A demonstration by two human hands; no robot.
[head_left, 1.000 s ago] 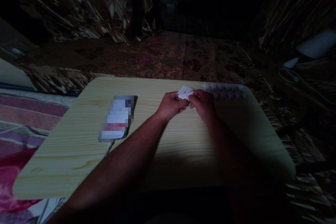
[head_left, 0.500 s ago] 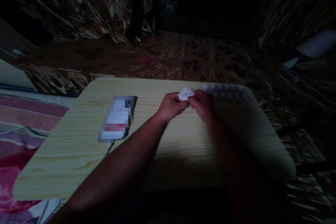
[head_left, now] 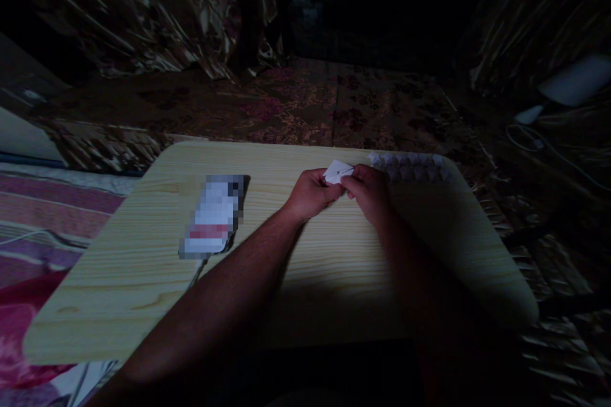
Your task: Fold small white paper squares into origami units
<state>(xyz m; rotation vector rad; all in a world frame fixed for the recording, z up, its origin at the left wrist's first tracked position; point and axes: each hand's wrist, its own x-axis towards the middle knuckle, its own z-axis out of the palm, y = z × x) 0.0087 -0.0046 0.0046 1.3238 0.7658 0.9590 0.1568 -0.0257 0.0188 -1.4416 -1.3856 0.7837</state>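
One folded white paper [head_left: 338, 170] was pinched between thumbs and fingers: left hand [head_left: 309, 194] at its 8 o'clock, right hand [head_left: 371, 188] at its 4 o'clock. Paper position: toward 1 o'clock of the worktop [head_left: 334, 261]. Small folded white pieces [head_left: 413, 159] lay in two rows, 3 o'clock from the paper. Phone [head_left: 214, 208], pixelated, lay at 9 o'clock from the left hand; cable [head_left: 195, 272] at its 7 o'clock end.

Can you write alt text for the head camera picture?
A person's left hand and right hand hold folded white paper over a wooden table in dim light. Rows of little pale shapes sit at right; a pixelated object lies at left.
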